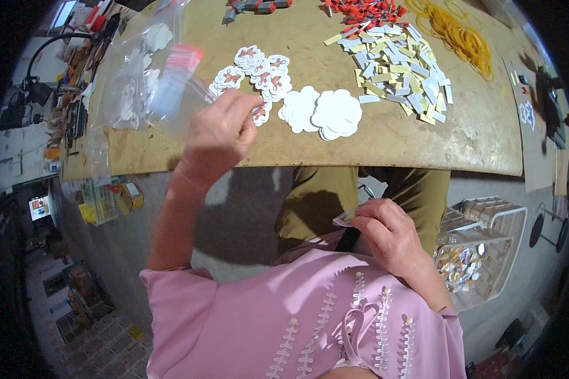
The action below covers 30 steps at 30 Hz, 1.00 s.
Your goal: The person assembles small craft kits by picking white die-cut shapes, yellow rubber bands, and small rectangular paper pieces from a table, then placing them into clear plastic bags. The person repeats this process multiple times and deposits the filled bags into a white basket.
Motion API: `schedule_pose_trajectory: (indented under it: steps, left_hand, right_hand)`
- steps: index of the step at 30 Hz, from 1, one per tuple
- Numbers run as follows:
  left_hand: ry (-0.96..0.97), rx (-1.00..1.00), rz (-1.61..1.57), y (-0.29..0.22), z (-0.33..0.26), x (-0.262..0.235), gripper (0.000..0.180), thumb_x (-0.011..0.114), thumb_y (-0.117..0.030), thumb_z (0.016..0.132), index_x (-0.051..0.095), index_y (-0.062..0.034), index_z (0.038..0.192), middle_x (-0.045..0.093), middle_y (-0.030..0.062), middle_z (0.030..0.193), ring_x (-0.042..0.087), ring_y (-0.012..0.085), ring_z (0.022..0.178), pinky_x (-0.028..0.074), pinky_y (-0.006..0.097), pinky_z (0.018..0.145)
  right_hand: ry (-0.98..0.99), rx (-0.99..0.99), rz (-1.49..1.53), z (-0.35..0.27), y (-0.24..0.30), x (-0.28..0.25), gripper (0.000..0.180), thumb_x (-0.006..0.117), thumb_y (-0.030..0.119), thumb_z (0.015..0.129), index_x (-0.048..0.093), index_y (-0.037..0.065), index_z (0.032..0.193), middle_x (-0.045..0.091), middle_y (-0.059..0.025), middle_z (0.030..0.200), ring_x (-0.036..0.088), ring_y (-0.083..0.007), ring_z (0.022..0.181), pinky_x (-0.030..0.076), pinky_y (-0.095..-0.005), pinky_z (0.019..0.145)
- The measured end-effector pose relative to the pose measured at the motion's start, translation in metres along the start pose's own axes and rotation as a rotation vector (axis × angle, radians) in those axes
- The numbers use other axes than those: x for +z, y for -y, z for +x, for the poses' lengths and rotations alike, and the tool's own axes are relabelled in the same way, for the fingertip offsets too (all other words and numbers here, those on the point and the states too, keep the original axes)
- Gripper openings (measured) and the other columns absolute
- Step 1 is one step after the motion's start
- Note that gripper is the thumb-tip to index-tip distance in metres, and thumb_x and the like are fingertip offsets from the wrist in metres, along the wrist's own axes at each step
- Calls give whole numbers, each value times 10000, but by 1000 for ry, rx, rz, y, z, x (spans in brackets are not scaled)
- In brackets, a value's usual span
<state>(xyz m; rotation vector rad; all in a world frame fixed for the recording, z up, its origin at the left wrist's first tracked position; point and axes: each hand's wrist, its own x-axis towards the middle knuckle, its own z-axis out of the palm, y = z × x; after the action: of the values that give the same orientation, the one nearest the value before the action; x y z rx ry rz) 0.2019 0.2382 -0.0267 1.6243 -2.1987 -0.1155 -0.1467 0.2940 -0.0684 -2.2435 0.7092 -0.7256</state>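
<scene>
My left hand (220, 129) is over the near left part of the table, thumb and fingers pinched together. Its fingertips are at the edge of a cluster of small scalloped white cut-outs printed in reddish brown (275, 83); what they pinch, if anything, is hidden. Two piles of plain white scalloped pieces (337, 115) lie just right of them. Low over my lap, in front of my body, my right hand (389, 230) grips a small clear plastic bag (345, 218). Something yellowish shows in the bag, partly covered by my fingers.
Clear zip bags with pink-red tops (184, 60) and a large clear bag (129, 88) lie at left. Beyond are yellow and grey strips (401, 72), red small parts (363, 11) and yellow rubber bands (458, 35). A white plastic basket (506, 252) stands right of my legs.
</scene>
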Motion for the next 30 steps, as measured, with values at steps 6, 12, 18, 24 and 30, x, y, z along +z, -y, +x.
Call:
schedule_pose_trajectory:
  steps: [6,12,18,24,30]
  left_hand:
    - [-194,-68,-80,0,-9,18,148,687,27,934,752,-21,1057,734,120,1000,718,261,857,583,377,780]
    - [-336,-185,-5,8,-18,29,133,703,-4,959,742,-21,1085,744,119,974,706,281,845,566,389,770]
    - [-468,-294,-304,-16,-30,27,88,729,-13,961,729,-23,1048,751,35,974,666,117,759,533,288,677]
    - [-13,77,-524,-146,-31,23,206,846,14,781,745,-55,946,707,79,900,695,256,781,568,359,682]
    - [110,-63,-573,-153,-27,32,237,830,20,796,763,-61,1008,652,81,891,675,257,790,563,358,681]
  right_hand:
    - [-52,-36,-38,2,3,-4,302,711,42,744,695,-24,1038,653,-159,1080,684,-334,1011,579,-429,854]
    - [-122,-50,-106,3,1,-11,305,710,58,771,698,-30,1062,657,-180,1131,680,-363,1076,582,-442,902]
    - [-140,-61,-121,2,1,-13,290,727,78,779,695,-35,1045,657,-188,1184,673,-372,1127,587,-447,925]
    - [-168,-114,-127,6,8,-18,258,744,45,781,681,-48,1013,646,-210,1187,670,-390,1134,593,-456,930]
    - [-161,-88,-96,0,5,-17,262,750,37,777,670,-69,1003,640,-223,1200,671,-403,1129,601,-458,929]
